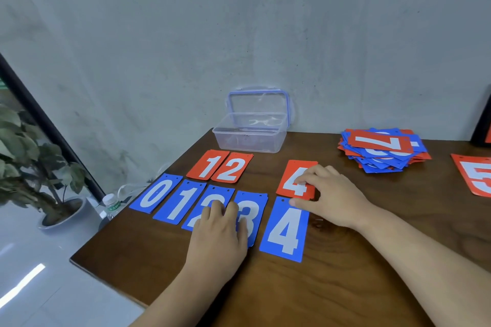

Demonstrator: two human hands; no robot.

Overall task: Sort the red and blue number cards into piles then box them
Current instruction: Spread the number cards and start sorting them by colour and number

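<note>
Palm-down left hand, fingers straight and close together, pointing away from body, lying flat; bare left forearm entering from bottom edge, angled up and right. Further forward, right hand knuckles up, fingers bent, fingertips down on face of red 4 card, thumb stretched left along its near edge, pinching it; wrist straight, bare right forearm entering from lower right. Hands near each other, not touching
</note>
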